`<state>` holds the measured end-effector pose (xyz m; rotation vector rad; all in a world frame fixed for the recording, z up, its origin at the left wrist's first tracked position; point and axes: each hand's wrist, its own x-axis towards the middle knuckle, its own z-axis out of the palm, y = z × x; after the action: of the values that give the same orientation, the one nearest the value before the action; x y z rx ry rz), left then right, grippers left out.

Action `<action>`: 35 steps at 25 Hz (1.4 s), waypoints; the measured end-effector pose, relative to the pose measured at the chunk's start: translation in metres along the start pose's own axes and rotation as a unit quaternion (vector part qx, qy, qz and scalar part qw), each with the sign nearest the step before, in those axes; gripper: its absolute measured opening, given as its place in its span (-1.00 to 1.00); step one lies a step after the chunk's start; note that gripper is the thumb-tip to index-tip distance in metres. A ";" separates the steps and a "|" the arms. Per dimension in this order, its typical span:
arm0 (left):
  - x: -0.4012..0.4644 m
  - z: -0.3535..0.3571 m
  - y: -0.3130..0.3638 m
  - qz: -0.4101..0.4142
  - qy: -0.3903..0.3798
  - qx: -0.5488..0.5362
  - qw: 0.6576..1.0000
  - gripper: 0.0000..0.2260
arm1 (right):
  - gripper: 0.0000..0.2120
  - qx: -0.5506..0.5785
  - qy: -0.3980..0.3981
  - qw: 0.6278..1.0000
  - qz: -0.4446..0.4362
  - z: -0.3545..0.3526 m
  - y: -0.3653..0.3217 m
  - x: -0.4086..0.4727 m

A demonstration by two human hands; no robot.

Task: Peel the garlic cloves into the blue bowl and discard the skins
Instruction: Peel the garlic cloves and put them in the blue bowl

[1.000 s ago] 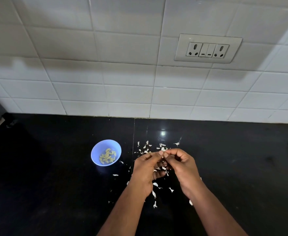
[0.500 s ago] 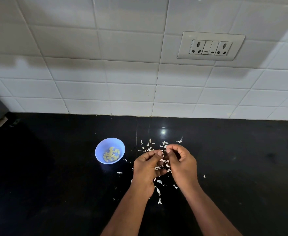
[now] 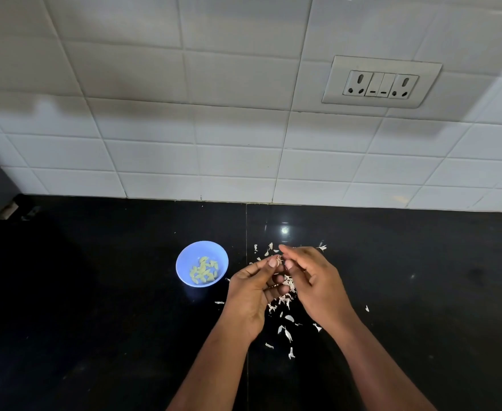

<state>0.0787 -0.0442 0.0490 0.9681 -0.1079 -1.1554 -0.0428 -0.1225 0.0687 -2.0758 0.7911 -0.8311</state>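
Right hand has loosened since the earlier frame: its fingers now spread a bit more, thumb and forefinger tips still at the clove. Left hand same place, thumb and forefinger pinching the small pale clove from its side, other fingers curled under. Both hands meet just above the counter, glossy black stone with a thin seam running front to back and a bright light glint.

Bowl: round, smooth blue plastic, just left of the left hand, not touching it. Peeled cloves inside, pale yellow, smooth, teardrop-shaped, heaped at the bottom.

Skins: thin papery white flakes, curled and ragged, scattered on the counter under and around the hands, a few beyond the fingertips toward the wall.

Wall: white glossy rectangular tiles, grey grout. Socket plate, white plastic, rectangular, two outlets with switches between.
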 end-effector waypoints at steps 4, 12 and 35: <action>0.000 -0.003 0.003 -0.011 -0.017 -0.007 1.000 -0.80 | -0.78 0.010 -0.002 1.000 0.023 0.002 -0.007 0.006; -0.002 -0.004 0.004 -0.025 0.022 -0.030 0.999 -0.87 | -0.85 -0.020 -0.012 0.997 0.068 0.010 -0.004 0.002; 0.037 -0.089 0.044 0.264 0.336 0.627 0.652 -0.90 | -0.89 -0.244 -0.117 0.936 0.227 0.018 0.034 0.019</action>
<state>0.1740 -0.0186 0.0108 2.3416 -0.5990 0.0743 -0.0270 -0.1469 0.0378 -2.2142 1.3754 -0.1312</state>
